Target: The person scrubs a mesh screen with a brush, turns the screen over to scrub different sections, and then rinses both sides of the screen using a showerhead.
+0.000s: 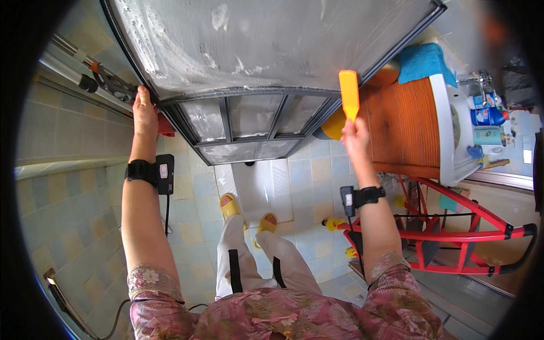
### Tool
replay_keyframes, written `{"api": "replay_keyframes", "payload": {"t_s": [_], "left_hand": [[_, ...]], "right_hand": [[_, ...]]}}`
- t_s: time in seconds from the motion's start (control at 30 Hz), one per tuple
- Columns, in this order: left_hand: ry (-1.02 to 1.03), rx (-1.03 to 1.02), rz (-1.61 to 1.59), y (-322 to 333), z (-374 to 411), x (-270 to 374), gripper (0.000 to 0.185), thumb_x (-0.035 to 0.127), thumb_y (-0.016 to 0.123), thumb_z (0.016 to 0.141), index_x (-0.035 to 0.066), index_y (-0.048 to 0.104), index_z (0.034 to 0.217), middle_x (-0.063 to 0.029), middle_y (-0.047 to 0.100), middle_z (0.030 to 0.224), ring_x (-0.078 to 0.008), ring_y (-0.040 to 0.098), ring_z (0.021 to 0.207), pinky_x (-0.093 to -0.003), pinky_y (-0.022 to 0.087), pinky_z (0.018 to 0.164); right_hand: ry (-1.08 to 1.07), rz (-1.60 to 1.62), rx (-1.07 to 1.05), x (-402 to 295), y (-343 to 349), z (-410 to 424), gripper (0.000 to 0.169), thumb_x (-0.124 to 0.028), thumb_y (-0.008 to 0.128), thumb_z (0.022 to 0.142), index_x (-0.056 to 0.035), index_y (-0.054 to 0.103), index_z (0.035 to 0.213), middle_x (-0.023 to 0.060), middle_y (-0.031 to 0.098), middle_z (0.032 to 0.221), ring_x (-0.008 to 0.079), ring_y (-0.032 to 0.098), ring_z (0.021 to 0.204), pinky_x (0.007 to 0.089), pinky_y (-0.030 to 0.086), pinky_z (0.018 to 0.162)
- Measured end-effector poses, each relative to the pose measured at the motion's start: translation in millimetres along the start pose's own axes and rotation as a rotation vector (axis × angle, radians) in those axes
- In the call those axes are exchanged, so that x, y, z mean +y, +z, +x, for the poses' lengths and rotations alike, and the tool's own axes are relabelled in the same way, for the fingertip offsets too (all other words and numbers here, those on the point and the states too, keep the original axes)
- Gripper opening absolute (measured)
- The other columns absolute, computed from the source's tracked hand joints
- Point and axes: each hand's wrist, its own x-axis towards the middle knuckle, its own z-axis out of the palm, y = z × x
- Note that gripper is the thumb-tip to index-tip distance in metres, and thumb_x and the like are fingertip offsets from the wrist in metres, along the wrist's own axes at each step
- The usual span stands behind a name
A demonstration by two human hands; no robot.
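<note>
A large framed screen panel (pixel 272 46) stands tilted before me, its grey sheet streaked with white suds. Its lower part is divided by dark bars (pixel 227 119) into smaller panes. My left hand (pixel 145 112) grips the dark left edge of the frame, thumb up. In my right hand (pixel 356 136) is the narrow end of a flat orange-yellow handled tool (pixel 349 93), probably a brush. Its wide end lies over the panel near the right edge of the frame. Any bristles on its underside are hidden.
Poles and a mop head clamp (pixel 112 83) lean at the left wall. On the right are a wooden cabinet (pixel 401 123), a white washbasin (pixel 446 127) with bottles, a blue towel (pixel 425 63) and a red folding ladder (pixel 459 236). A white squat toilet (pixel 263 187) lies below the panel.
</note>
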Motion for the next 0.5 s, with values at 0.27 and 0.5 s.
{"api": "replay_keyframes", "payload": {"t_s": [0.27, 0.5], "left_hand": [[0.133, -0.024, -0.004, -2, 13, -7, 0.049, 0.047, 0.04, 0.085, 0.006, 0.044, 0.113, -0.0035, 0.052, 0.105, -0.0172, 0.05, 0.092, -0.0301, 0.041, 0.076], [0.356, -0.028, 0.182, -21, 14, -29, 0.044, 0.042, 0.044, 0.085, 0.004, 0.046, 0.108, -0.0036, 0.051, 0.094, -0.0125, 0.047, 0.081, -0.025, 0.038, 0.071]], "right_hand": [[-0.119, -0.319, -0.027, 137, 36, -13, 0.017, -0.019, 0.046, 0.084, -0.0025, 0.048, 0.082, 0.0151, 0.054, 0.07, 0.0282, 0.052, 0.063, 0.0344, 0.042, 0.06], [-0.162, 0.233, -0.011, 155, 64, 0, 0.029, -0.026, 0.042, 0.087, -0.0004, 0.05, 0.078, 0.0073, 0.05, 0.061, 0.0171, 0.048, 0.054, 0.0304, 0.04, 0.053]]}}
